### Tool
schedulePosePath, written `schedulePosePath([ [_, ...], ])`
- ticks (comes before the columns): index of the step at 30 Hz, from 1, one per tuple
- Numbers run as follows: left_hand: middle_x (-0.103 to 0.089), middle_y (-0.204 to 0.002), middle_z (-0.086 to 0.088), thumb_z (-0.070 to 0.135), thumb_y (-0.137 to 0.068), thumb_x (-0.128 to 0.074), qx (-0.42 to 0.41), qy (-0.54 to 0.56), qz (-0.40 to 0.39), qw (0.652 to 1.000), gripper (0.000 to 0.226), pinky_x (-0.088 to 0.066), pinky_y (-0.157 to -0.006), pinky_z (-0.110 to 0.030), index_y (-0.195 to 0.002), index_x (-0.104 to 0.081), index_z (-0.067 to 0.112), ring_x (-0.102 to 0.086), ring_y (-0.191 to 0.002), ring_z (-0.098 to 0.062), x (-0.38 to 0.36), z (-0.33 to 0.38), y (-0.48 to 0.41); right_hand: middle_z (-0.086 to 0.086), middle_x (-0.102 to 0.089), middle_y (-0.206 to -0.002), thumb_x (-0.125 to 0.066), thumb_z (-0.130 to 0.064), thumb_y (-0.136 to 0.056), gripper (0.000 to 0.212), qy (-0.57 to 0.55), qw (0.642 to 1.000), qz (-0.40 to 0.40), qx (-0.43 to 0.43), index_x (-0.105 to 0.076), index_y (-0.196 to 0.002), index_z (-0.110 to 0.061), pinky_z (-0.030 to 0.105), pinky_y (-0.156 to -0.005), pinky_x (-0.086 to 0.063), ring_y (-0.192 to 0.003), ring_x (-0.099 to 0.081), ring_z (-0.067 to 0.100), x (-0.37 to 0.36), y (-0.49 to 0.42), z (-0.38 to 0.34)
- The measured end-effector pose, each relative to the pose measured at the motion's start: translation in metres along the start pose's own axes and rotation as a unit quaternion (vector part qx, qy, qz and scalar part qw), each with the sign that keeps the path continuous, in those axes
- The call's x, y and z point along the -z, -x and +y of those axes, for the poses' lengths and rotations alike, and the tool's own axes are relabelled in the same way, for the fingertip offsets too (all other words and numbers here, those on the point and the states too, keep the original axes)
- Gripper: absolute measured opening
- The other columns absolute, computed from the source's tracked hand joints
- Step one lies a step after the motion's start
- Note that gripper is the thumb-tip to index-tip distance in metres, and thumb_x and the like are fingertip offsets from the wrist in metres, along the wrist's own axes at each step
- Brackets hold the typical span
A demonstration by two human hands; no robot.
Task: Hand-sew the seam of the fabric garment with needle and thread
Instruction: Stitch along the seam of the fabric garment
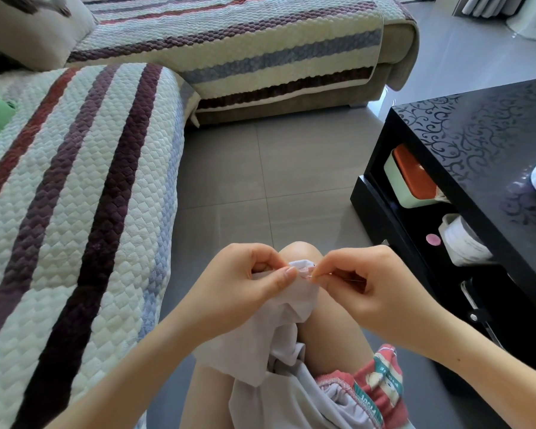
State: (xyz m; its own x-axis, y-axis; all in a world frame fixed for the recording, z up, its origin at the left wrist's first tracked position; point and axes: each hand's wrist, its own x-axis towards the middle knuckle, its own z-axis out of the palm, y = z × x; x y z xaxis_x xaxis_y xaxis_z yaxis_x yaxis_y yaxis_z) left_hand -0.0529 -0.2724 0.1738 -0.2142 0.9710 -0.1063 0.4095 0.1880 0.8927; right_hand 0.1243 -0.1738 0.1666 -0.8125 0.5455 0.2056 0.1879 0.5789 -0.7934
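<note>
- Garment (279, 308): pale cloth, draped over the lap and the raised knee (297, 252); its folded top edge is held up at the knee's crest.
- Left hand (245, 286): fingers curled; the folded edge is pinched between thumb and forefinger.
- Right hand (362, 283): fingers curled; the needle (347, 277) is pinched between thumb and forefinger, one end at the folded edge, just beside the left thumb.
- Floor (276, 168): grey tiles.
- Table (477, 144): black and patterned, at right; a box (412, 178) with an orange lid is noted on its lower shelf, at the left edge.
- Sofa (75, 181): covered in striped quilting, at left and beyond.
</note>
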Motion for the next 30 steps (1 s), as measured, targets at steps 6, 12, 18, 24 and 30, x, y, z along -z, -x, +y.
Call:
schedulePosePath([
  [6, -0.069, -0.082, 0.001, 0.034, -0.080, -0.068, 0.033, 0.138, -0.080, 0.987, 0.021, -0.047, -0.075, -0.026, -0.080, -0.072, 0.013, -0.061, -0.079, -0.009, 0.004, -0.001, -0.002, -0.027, -0.062, -0.060, -0.056, 0.021, -0.083, 0.024, -0.179, 0.981, -0.051, -0.060, -0.069, -0.078, 0.002, 0.004, -0.058, -0.041, -0.059, -0.060, -0.008, 0.007, -0.004, 0.000],
  [12, -0.068, -0.082, 0.001, 0.014, -0.084, -0.062, 0.042, 0.253, -0.150, 0.955, 0.016, -0.046, -0.071, -0.015, -0.075, -0.073, 0.017, -0.061, -0.077, -0.007, 0.008, 0.005, -0.002, -0.011, -0.069, -0.069, -0.068, -0.005, -0.081, 0.011, -0.309, 0.940, -0.071, -0.129, -0.073, -0.072, -0.010, 0.015, -0.051, -0.033, -0.059, -0.051, 0.010, 0.006, -0.005, -0.002],
  [18, -0.067, -0.078, 0.001, 0.020, -0.080, -0.066, 0.058, 0.318, -0.171, 0.931, 0.011, -0.047, -0.067, -0.015, -0.074, -0.072, 0.014, -0.062, -0.070, -0.006, 0.006, 0.009, -0.002, -0.012, -0.066, -0.069, -0.061, -0.009, -0.079, 0.011, -0.335, 0.930, -0.082, -0.129, -0.071, -0.074, -0.011, 0.032, -0.051, -0.023, -0.055, -0.043, 0.006, 0.005, -0.004, -0.002],
  [24, -0.066, -0.073, 0.001, 0.016, -0.083, -0.061, 0.066, 0.309, -0.136, 0.939, 0.017, -0.047, -0.064, -0.015, -0.070, -0.072, 0.018, -0.060, -0.066, -0.006, -0.002, 0.008, 0.000, -0.015, -0.060, -0.064, -0.058, -0.004, -0.084, 0.019, -0.369, 0.921, -0.076, -0.097, -0.069, -0.076, -0.018, 0.020, -0.048, -0.031, -0.051, -0.044, 0.003, -0.003, -0.001, 0.000],
  [30, -0.067, -0.075, 0.000, 0.018, -0.081, -0.066, 0.078, 0.319, -0.102, 0.939, 0.010, -0.047, -0.065, -0.015, -0.074, -0.072, 0.014, -0.061, -0.068, -0.006, -0.002, 0.005, 0.003, 0.010, -0.061, -0.061, -0.060, -0.015, -0.084, 0.021, -0.320, 0.941, -0.037, -0.105, -0.055, -0.084, 0.006, 0.025, -0.048, -0.045, -0.050, -0.051, 0.020, -0.002, 0.004, 0.017],
])
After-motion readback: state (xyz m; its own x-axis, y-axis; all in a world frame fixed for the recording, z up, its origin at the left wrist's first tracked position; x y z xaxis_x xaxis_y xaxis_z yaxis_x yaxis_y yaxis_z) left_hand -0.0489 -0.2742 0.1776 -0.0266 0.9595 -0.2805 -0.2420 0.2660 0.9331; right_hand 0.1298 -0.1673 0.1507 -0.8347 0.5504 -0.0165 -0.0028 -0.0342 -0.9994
